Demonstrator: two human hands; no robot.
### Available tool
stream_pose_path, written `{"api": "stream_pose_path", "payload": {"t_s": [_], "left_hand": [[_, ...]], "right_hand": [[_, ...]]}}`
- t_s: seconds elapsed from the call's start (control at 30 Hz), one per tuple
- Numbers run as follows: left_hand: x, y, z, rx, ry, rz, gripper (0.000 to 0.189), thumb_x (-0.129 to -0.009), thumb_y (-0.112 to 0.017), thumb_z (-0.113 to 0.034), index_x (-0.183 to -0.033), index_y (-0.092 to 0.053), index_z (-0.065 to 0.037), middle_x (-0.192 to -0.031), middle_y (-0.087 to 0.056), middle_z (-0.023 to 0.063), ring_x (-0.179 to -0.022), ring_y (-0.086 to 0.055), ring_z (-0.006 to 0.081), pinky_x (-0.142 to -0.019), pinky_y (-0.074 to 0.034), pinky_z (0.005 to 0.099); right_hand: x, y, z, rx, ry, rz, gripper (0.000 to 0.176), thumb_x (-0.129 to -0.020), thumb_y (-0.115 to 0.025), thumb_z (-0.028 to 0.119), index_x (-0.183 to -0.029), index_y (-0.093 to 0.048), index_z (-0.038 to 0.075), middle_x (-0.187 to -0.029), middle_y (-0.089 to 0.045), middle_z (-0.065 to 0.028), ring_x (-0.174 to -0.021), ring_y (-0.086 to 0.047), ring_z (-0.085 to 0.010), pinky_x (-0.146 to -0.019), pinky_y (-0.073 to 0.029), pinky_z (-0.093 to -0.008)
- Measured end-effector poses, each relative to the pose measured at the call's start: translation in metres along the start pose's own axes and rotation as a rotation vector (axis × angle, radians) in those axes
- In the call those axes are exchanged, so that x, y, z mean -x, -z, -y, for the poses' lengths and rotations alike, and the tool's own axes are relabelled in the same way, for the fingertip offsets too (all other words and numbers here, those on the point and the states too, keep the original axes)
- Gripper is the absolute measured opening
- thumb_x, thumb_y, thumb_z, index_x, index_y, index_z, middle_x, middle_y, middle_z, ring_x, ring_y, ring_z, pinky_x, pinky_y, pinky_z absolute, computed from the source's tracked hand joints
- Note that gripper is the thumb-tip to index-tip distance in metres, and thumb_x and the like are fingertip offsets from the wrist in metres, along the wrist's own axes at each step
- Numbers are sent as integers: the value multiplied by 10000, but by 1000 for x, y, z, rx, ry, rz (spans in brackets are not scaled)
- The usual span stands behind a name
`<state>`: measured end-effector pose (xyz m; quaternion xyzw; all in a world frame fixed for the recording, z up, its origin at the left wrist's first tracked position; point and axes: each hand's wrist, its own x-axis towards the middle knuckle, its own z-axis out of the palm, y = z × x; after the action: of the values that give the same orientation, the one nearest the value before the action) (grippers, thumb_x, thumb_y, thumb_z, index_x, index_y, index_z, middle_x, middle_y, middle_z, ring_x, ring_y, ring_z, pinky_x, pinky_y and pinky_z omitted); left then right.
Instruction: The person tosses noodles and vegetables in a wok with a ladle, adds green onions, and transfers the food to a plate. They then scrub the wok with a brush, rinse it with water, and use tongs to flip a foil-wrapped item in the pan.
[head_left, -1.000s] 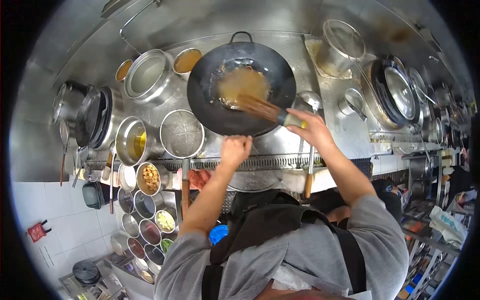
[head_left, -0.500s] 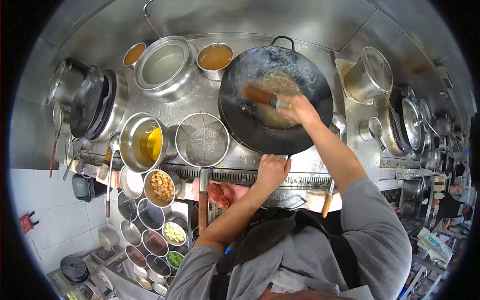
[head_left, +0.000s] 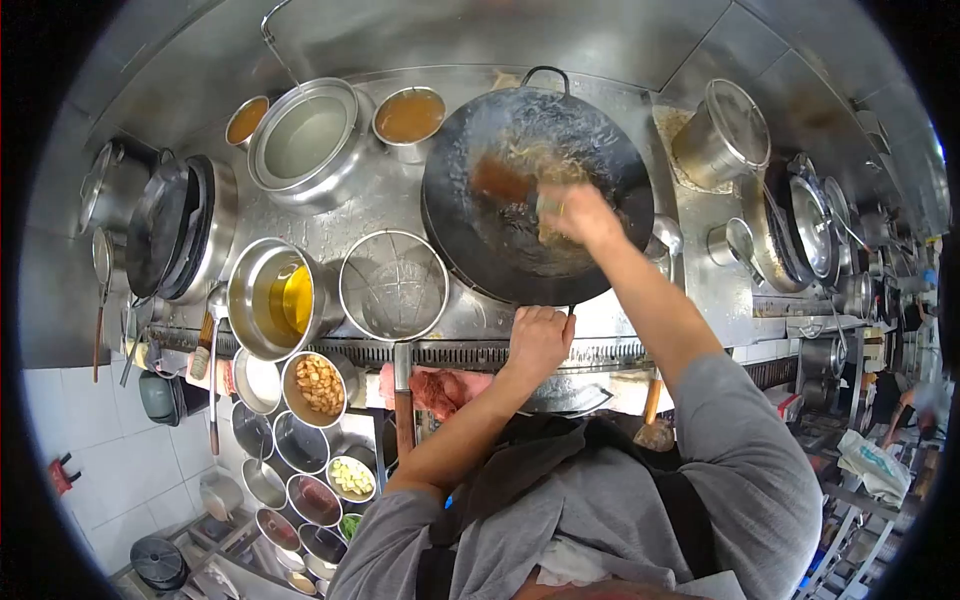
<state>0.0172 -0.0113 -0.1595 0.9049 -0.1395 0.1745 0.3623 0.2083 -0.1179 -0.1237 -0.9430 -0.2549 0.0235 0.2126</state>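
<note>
The wok [head_left: 455, 215] sits in the upper middle of the frame on the steel range, with brownish, foamy water spread across its bowl and streaks up its far wall. Over the last second the brush [head_left: 500, 180] has travelled from the near right side of the pan to its centre, and its dark head now points toward the upper left of the puddle. The water, a compact pool a second ago, now washes wider over the metal, so the scrubbing appears to be working across the whole bowl rather than one patch. The right hand [head_left: 575, 212] has followed it inward and hangs over the middle of the wok, fingers wrapped tight round the brush's handle. The left hand [head_left: 538, 338] stays just below the pan, fingers curled shut on its near rim, seemingly steadying it. To the left, a wire strainer [head_left: 393, 285] rests beside the wok, next to a pot of yellow oil [head_left: 270, 300]. A large steel pot [head_left: 305, 135] and a bowl of brown sauce [head_left: 408, 115] stand at upper left, and a red cloth [head_left: 440, 388] lies under the left forearm.
</note>
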Motion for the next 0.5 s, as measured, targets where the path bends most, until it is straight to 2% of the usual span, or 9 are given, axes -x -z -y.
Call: {"api": "stream_pose_path", "payload": {"t_s": [0.07, 0.13, 0.2, 0.27, 0.33, 0.4, 0.5], "left_hand": [[0, 1, -1, 6, 5, 17, 222, -796, -622, -184, -623, -572, -53, -651, -570, 99, -644, -560, 270, -659, -409, 388], [-1, 1, -1, -14, 26, 31, 255, -809, -610, -220, -623, -571, -50, -648, -570, 104, -641, -560, 277, -663, -407, 395], [-1, 2, -4, 3, 30, 34, 272, -814, -606, -239, -623, -570, -49, -646, -569, 108, -643, -560, 280, -666, -406, 397], [-3, 4, -4, 9, 34, 40, 289, -818, -602, -258, -623, -570, -48, -645, -569, 111, -645, -561, 283, -669, -405, 399], [-3, 5, -4, 27, 28, 48, 303, -818, -607, -273, -624, -568, -44, -641, -567, 116, -653, -562, 285, -673, -405, 399], [-3, 4, -2, 14, 26, 60, 311, -817, -608, -277, -623, -566, -39, -639, -566, 119, -651, -560, 288, -677, -405, 401], [-4, 6, -5, 21, 39, 103, 358, -830, -592, -301, -616, -594, -14, -643, -577, 138, -664, -564, 294, -697, -407, 396]], "right_hand": [[41, 5, 5, -172, 59, 86, 454, -708, -724, 246, -1129, -638, 100, -998, -646, -180, -917, -619, -357, -838, -498, -375], [69, 37, 1, -116, 51, 227, 466, -696, -731, 254, -1130, -639, 111, -985, -647, -193, -903, -627, -355, -834, -498, -370], [76, 70, -29, -53, -10, 365, 393, -720, -674, 259, -1089, -657, 124, -999, -646, -173, -909, -621, -344, -859, -494, -380], [54, 101, -53, 203, -65, 320, 355, -723, -658, 238, -1056, -668, 115, -968, -654, -172, -892, -629, -336, -854, -496, -391], [11, 102, -59, 321, -311, 144, 356, -719, -658, 230, -1057, -665, 118, -936, -659, -172, -876, -635, -329, -849, -498, -404], [-28, 71, -67, 260, -165, -29, 365, -727, -654, 222, -1082, -657, 138, -926, -657, -175, -869, -633, -334, -844, -500, -410], [-44, 39, -14, 171, -109, 9, 383, -742, -655, 230, -1115, -642, 142, -932, -652, -184, -885, -630, -335, -843, -498, -408]]}}
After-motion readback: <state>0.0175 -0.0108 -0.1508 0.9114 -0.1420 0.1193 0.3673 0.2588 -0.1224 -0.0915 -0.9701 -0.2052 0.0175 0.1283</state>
